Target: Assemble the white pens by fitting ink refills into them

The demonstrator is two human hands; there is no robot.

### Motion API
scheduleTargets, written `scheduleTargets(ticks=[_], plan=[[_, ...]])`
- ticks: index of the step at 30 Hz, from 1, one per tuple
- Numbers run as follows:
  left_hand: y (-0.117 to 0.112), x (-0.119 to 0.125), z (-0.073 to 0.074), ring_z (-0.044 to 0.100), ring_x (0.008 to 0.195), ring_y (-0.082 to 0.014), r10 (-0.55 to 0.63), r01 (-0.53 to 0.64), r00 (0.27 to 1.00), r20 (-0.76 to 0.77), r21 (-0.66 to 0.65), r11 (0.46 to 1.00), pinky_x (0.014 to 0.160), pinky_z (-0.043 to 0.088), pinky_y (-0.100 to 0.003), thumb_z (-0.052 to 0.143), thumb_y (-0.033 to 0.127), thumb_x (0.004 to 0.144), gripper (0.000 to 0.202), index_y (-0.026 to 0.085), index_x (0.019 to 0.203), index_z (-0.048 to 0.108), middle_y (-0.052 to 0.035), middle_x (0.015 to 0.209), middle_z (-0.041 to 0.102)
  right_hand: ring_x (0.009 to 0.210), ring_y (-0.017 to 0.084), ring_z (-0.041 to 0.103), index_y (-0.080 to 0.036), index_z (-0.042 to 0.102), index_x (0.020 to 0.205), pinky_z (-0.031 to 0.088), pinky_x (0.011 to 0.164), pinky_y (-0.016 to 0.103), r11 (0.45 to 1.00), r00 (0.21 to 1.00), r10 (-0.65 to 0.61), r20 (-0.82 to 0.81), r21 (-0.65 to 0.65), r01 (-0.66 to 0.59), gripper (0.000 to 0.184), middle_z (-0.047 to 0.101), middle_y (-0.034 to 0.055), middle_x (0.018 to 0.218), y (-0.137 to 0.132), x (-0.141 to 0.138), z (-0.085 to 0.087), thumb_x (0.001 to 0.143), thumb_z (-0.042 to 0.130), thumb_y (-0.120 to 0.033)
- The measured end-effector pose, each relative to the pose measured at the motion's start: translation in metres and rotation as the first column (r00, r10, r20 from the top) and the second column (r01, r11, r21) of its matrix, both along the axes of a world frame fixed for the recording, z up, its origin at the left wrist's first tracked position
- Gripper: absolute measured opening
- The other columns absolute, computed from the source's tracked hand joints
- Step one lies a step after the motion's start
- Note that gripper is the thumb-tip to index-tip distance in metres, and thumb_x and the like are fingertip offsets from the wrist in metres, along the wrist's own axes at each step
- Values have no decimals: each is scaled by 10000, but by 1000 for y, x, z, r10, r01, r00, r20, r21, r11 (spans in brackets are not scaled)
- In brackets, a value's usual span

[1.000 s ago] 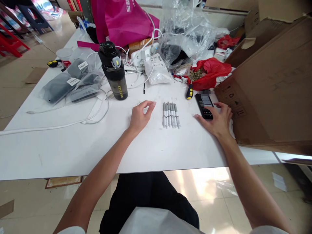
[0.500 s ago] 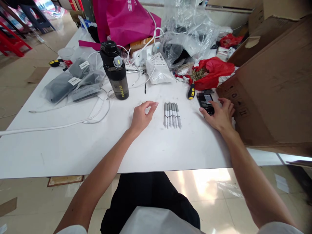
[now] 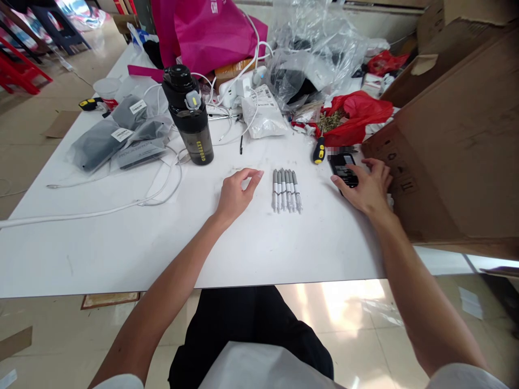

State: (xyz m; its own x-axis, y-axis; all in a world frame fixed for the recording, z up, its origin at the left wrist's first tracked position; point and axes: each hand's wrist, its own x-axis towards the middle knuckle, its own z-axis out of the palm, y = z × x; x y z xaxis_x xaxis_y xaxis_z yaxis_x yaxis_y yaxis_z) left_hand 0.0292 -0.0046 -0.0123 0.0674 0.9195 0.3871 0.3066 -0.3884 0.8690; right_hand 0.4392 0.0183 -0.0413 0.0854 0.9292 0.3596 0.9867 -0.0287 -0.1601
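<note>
Several grey pens lie side by side in a neat row on the white table. My left hand rests on the table just left of them, fingers loosely curved and apart, holding nothing. My right hand lies over the near end of a black phone to the right of the pens, fingers spread on it.
A dark water bottle stands behind my left hand, with white cables and grey bagged items to its left. A yellow-black screwdriver, red bag, magenta bag and clear plastic lie at the back. A big cardboard box crowds the right.
My right hand has slid the phone a little farther away and to the right. My left hand and the pens have stayed put.
</note>
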Motion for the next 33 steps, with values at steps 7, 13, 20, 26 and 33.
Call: scheduleTargets(ticks=[7,13,20,26,33], plan=[[-1,0,0,821,1078,-236,4,-4,1000,-14,-4,1000,1007,617,-374,679,438,1127,247,245,1041,806,-54,1101,876,1438,450,501,-276,810,1360,440,1189,660,998,999,38,-4,49,-37,502,547,206,1588,-6,-9,1,994,788,-620],[1,0,-2,821,1071,-240,7,-7,1000,-28,10,1000,1004,612,-383,675,441,1129,250,247,1038,803,-58,1102,877,1435,417,488,-238,836,1305,413,1208,611,995,997,83,7,59,-83,420,572,211,1581,-11,-14,4,994,846,-519],[2,-1,-3,822,1082,-237,5,-5,1000,-31,14,1000,1009,607,-382,672,450,1134,260,242,1043,800,-59,1107,877,1450,399,474,-212,829,1339,389,1207,568,998,999,41,7,40,-42,463,563,216,1592,-15,-18,8,969,896,-481],[1,-1,-3,820,1083,-238,6,-6,999,-42,12,1000,985,612,-379,663,461,1138,273,243,1045,797,-63,1109,876,1472,456,412,-189,703,1516,361,1174,590,997,998,-68,-3,22,68,668,471,279,1645,-13,-10,5,1003,796,-607],[3,-1,-5,819,1056,-226,8,-7,1000,-18,28,1000,1014,605,-386,673,447,1132,254,244,1043,798,-49,1085,874,1478,483,400,-198,661,1550,337,1193,633,998,998,-62,-21,-7,62,683,440,288,1657,-11,-16,9,1035,706,-645]])
